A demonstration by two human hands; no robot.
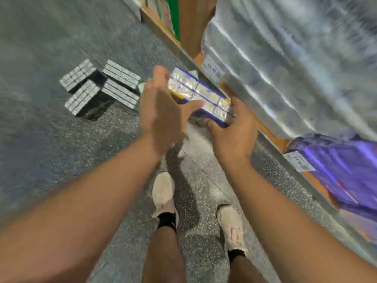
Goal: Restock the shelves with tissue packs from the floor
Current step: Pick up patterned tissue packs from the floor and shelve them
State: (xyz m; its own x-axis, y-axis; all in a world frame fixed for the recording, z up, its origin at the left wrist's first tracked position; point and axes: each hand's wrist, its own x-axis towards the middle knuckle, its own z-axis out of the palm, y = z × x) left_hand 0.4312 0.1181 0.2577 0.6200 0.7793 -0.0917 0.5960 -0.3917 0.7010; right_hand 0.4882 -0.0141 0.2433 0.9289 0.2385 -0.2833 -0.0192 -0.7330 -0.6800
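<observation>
A long purple and white tissue pack (201, 94) is held between both my hands above the floor, close to the shelf edge. My left hand (161, 111) grips its far end, fingers over the top and thumb underneath. My right hand (232, 127) grips the near end from below. On the grey floor to the left lie several black and white tissue packs (98, 88) in a cluster. The whole picture is blurred by motion.
The orange shelf edge (271, 137) with price tags runs diagonally on the right, stocked with clear-wrapped white packs (285, 64) and purple packs (342, 172). My two feet in pale shoes (163, 193) stand on the speckled floor below my hands.
</observation>
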